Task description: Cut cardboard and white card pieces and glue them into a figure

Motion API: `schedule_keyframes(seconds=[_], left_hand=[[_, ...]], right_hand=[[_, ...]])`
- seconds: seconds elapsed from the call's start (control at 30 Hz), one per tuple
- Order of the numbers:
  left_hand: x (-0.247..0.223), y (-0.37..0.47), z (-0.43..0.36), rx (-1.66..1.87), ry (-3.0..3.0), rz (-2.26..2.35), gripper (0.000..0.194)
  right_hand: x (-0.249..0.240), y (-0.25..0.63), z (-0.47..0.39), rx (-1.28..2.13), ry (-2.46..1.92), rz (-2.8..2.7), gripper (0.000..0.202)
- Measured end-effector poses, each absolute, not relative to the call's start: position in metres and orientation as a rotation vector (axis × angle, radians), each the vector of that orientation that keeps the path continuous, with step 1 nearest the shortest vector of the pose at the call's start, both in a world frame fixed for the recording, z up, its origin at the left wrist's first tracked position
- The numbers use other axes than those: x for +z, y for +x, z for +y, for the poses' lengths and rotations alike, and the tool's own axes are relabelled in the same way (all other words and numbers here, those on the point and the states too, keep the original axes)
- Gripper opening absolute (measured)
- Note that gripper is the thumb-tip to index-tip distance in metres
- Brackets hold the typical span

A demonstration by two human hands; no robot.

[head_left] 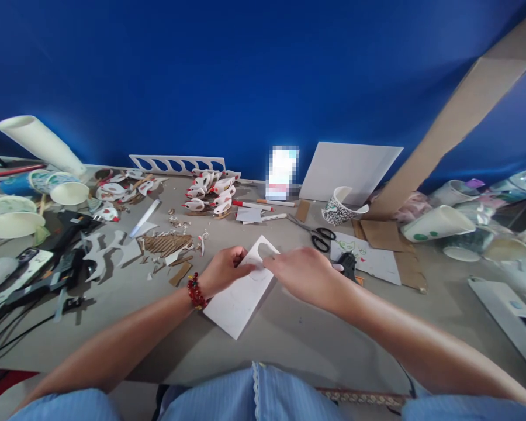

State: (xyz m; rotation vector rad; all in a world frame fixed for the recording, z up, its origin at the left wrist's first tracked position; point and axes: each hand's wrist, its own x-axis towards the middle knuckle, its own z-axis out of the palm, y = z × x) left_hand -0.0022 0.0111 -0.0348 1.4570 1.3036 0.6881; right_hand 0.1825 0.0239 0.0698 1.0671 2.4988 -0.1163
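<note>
A white foam board (pixel 241 307) lies at a slant on the table before me, with a curved opening near its far end and a faint outline beside it. My left hand (pixel 230 266), wearing a red bead bracelet, grips the board's left edge, thumb on top. The closed fingers of my right hand (pixel 300 269) meet the board by the curved opening; what they hold, if anything, is hidden. A small pale tip shows beyond that hand, close to a black object (pixel 347 264) whose kind I cannot make out. Black-handled scissors (pixel 322 238) lie past my right hand.
White bird-like cutouts (pixel 210 190) stand in rows at the back. Markers (pixel 254 206), cardboard scraps (pixel 166 245) and a cut patterned cup (pixel 339 207) lie about. Black glue guns (pixel 70 257) with cables are left; a cardboard strip (pixel 442 128) leans right.
</note>
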Motion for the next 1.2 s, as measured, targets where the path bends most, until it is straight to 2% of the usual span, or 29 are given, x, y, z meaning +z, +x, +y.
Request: schedule_keyframes(seconds=[0.27,0.33,0.4,0.5,0.57,0.6,0.77,0.9,0.97,1.1,1.2], left_hand=[[-0.034,-0.004,0.012,0.714,1.465,1.324,0.024],[-0.033,-0.003,0.012,0.756,1.480,1.352,0.025],[-0.031,-0.002,0.011,0.835,1.421,1.352,0.028],[-0.031,0.000,0.009,0.972,1.102,1.230,0.034],[-0.031,0.001,0.009,1.060,0.966,1.186,0.039],[-0.031,0.001,0.009,1.091,0.938,1.179,0.040],[-0.030,-0.001,0.010,1.155,0.945,1.145,0.037],[-0.030,0.002,0.010,1.217,0.878,1.085,0.037],[-0.031,0.004,0.010,1.232,0.841,1.049,0.038],[-0.031,0.007,0.008,1.236,0.851,1.014,0.039],[-0.029,0.007,0.006,1.226,0.880,0.994,0.038]], right_hand=[[0.078,0.204,0.030,0.017,1.109,2.567,0.027],[0.082,0.216,0.035,0.026,1.240,2.573,0.024],[0.078,0.228,0.041,-0.013,1.513,2.647,0.033],[0.054,0.240,0.046,-0.453,1.794,2.778,0.044],[0.032,0.243,0.047,-0.763,1.832,2.758,0.049],[0.022,0.242,0.047,-0.812,1.852,2.727,0.050],[-0.002,0.231,0.041,-0.526,1.838,2.739,0.048],[0.004,0.219,0.040,-0.452,1.927,2.874,0.033],[0.003,0.210,0.040,-0.783,1.991,2.952,0.032],[-0.014,0.188,0.037,-2.059,1.827,2.706,0.037],[-0.026,0.177,0.033,-2.503,1.807,2.543,0.034]])
